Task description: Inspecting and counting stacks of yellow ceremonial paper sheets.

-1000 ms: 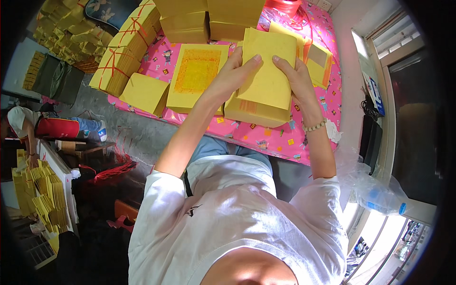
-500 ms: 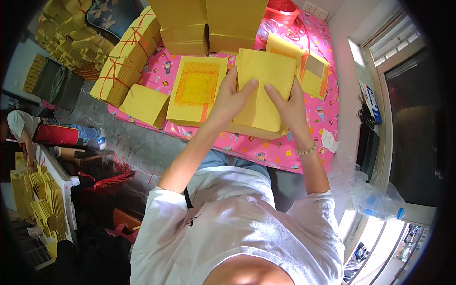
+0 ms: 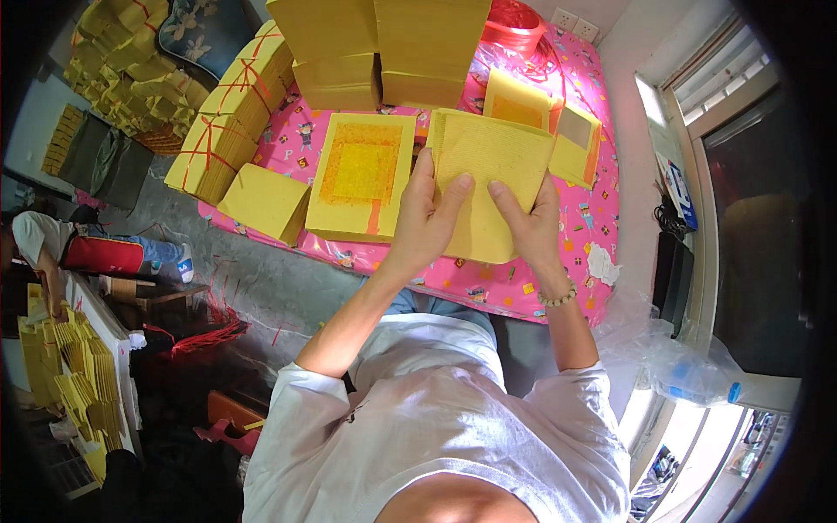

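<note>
A stack of yellow paper sheets [image 3: 493, 148] is held between my two hands over the near side of the pink-covered table. My left hand [image 3: 431, 211] grips its left edge, thumb flat on the top sheet. Gripping the right edge, my right hand [image 3: 530, 216] also lays its thumb on top; the fingers of both hands are mostly hidden behind the sheets. The edges of the sheets sit slightly uneven at the top. Just left of my left hand lies a thick pile of yellow paper [image 3: 316, 209] with an orange printed square and an orange strip.
Tall yellow paper stacks [image 3: 423, 52] stand at the back. Bundles tied with red string [image 3: 209, 144] line the left side, near a folded yellow sheet [image 3: 261, 202]. Red plastic cord [image 3: 514, 28] lies at the back right. Another person [image 3: 52, 235] handles yellow paper at far left.
The held stack has tilted up and shifted slightly right, its far edge lower in view. Both hands still grip its sides.
</note>
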A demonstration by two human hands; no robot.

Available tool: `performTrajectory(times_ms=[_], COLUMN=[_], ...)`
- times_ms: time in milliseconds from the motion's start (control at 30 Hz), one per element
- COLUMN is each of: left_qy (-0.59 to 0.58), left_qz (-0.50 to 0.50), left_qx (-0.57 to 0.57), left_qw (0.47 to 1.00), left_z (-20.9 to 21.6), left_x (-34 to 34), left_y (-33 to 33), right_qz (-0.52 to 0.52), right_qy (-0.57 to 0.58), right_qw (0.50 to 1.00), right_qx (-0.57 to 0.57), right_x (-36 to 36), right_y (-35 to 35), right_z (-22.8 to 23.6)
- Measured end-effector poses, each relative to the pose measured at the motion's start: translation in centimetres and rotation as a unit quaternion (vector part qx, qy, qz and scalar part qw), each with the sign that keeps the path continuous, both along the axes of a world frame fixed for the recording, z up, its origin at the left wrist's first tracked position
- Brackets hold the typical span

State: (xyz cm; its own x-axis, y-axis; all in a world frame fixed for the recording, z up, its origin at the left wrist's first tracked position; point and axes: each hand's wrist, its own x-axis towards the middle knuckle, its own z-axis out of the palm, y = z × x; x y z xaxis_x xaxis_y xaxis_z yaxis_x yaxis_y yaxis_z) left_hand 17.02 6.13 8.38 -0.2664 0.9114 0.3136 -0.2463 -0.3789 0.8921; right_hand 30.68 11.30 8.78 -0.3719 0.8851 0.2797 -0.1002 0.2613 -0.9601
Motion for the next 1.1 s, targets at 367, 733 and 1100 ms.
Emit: performTrajectory(times_ms=[367, 733, 1100], left_qy=[-0.017, -0.037, -0.070], left_qz=[-0.010, -0.017, -0.053], left_qx=[-0.040, -0.061, -0.208], left_qw=[0.999, 0.997, 0.974], left_z=[-0.6, -0.5, -1.7], left_x=[0.0, -0.3, -2.9], left_y=[0.3, 0.2, 3.1], right_qz=[-0.007, -0.008, 0.018], right_qy=[-0.006, -0.007, -0.037], right_qw=[1.000, 1.000, 0.989], right_qx=[-0.002, -0.008, -0.141], right_x=[-0.3, -0.3, -1.5], right_y=[0.1, 0.0, 3.2], right_z=[0.1, 0.1, -0.4])
